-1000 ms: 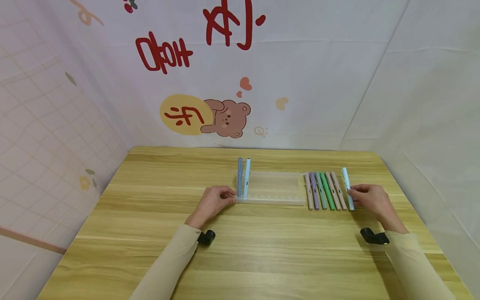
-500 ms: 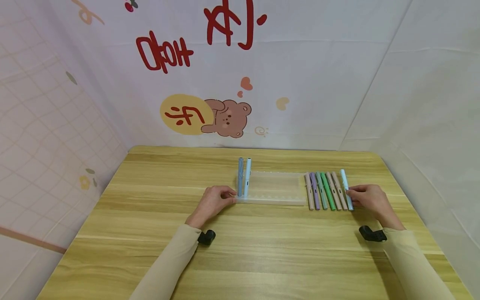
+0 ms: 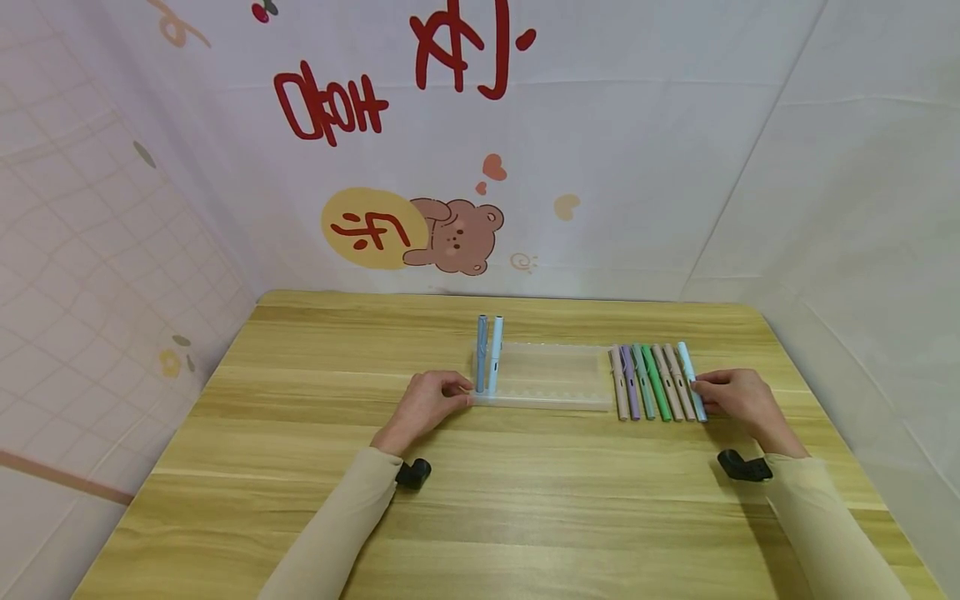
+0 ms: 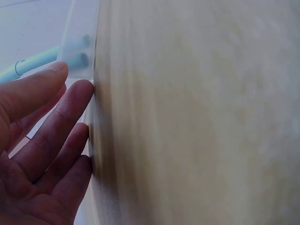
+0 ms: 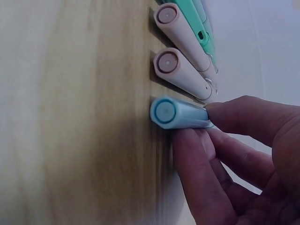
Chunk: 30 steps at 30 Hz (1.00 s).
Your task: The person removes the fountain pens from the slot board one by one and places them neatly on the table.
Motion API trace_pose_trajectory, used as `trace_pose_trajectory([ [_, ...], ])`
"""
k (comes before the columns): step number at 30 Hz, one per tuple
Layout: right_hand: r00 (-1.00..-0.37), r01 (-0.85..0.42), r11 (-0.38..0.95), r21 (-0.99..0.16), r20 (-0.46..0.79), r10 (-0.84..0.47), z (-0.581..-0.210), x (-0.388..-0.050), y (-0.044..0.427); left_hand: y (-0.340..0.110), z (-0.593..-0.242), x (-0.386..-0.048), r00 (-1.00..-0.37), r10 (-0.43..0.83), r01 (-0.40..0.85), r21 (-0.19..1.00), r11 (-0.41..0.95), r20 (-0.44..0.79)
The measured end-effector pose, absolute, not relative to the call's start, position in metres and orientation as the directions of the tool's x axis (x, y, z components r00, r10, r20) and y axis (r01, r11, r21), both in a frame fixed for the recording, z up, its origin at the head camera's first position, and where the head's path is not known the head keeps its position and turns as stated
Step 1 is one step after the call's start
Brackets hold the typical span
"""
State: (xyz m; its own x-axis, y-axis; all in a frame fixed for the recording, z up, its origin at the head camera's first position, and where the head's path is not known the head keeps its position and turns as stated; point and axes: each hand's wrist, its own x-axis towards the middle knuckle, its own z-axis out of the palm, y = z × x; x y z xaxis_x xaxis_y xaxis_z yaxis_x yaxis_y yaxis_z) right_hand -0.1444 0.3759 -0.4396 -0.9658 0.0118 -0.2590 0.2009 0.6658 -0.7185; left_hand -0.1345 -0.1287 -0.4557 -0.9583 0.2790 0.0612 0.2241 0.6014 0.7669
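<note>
My right hand (image 3: 738, 393) pinches a light blue pen (image 3: 692, 379) between thumb and fingers at the right end of a row of pens. The right wrist view shows its round end (image 5: 165, 111) close to the table, beside a pinkish-beige pen (image 5: 180, 72). My left hand (image 3: 429, 406) holds the left end of a clear plastic pen rack (image 3: 555, 406), thumb and index finger at its corner. Two pens stand upright in the rack's left end: a grey-blue pen (image 3: 482, 354) and a light blue pen (image 3: 496, 357).
Several capped pens lie side by side right of the rack: beige, a purple pen (image 3: 630, 383), grey-green, a green pen (image 3: 655, 383), and beige ones. The wooden table (image 3: 525, 508) meets a printed cloth wall (image 3: 637, 167) at the back.
My right hand has brought the light blue pen slightly left, closer to the neighbouring beige pen, and it now lies nearly parallel to the row. The left hand and the rack stay put.
</note>
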Motion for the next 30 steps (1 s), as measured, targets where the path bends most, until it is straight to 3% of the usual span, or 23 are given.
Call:
trace_pose_trajectory([
  [30,-0.959,0.223,0.709,-0.669,-0.280,0.037,-0.4348,-0.1467,0.3765,-0.1291,-0.4546,-0.1358,-0.956,0.287,0.224,0.765,0.604,0.053],
])
